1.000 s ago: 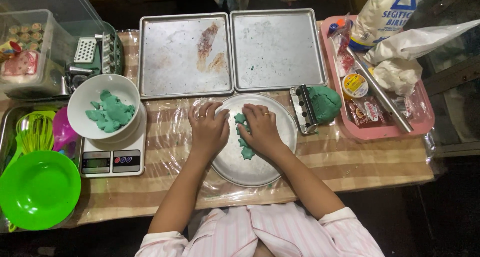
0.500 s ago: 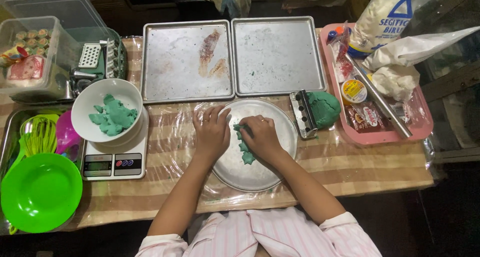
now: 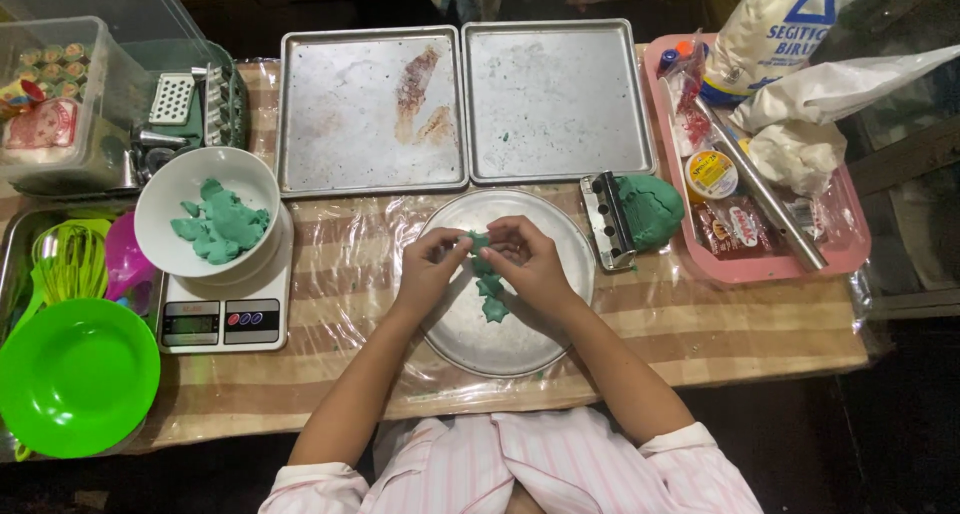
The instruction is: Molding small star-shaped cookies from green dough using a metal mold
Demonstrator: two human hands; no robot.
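Left hand [image 3: 432, 266] and right hand [image 3: 528, 261] pinch a green dough piece [image 3: 478, 242] over the round metal plate [image 3: 520, 339], fingers closed on it; keep pressure light so the shape holds.

From up here I see my own upper body at the bottom edge of the view. I wear a shirt [image 3: 510, 469] of pale pink with thin white stripes running down its length. The cloth looks light and slightly creased, with a seam or front opening running down the middle of the chest. The sleeves are short or turned up, ending in a folded cuff just above each elbow, so both forearms are bare. My left hand [image 3: 432, 270] and right hand [image 3: 528, 262] are bare too: I can make out no gloves, rings, watch or bracelet on either wrist. The nails look short and plain.
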